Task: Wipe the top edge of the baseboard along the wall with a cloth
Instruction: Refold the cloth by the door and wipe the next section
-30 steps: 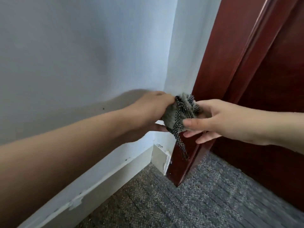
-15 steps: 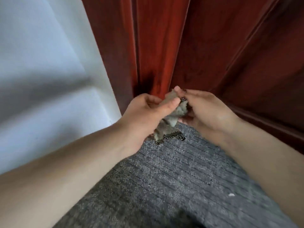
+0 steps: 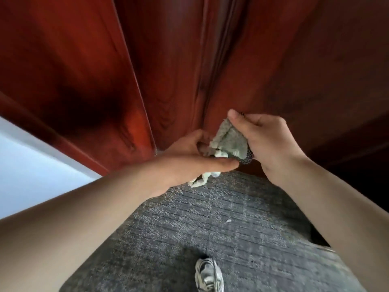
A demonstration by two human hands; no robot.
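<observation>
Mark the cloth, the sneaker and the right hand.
cloth point(image 3: 230, 142): head view, on its bunched grey-green middle.
sneaker point(image 3: 208, 275): head view, on its laced top, near the picture's bottom edge.
right hand point(image 3: 267, 135): head view, on the back of the hand that grips the cloth.

Shoe point(image 3: 208, 275) cut by bottom edge, cloth point(image 3: 229, 142) partly behind left hand point(image 3: 185, 160)

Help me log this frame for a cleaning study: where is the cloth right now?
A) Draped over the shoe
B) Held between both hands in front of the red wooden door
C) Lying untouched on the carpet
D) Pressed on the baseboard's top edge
B: the right hand pinches the cloth from above and the left hand grips its lower part, above the carpet, with the red door behind.
</observation>
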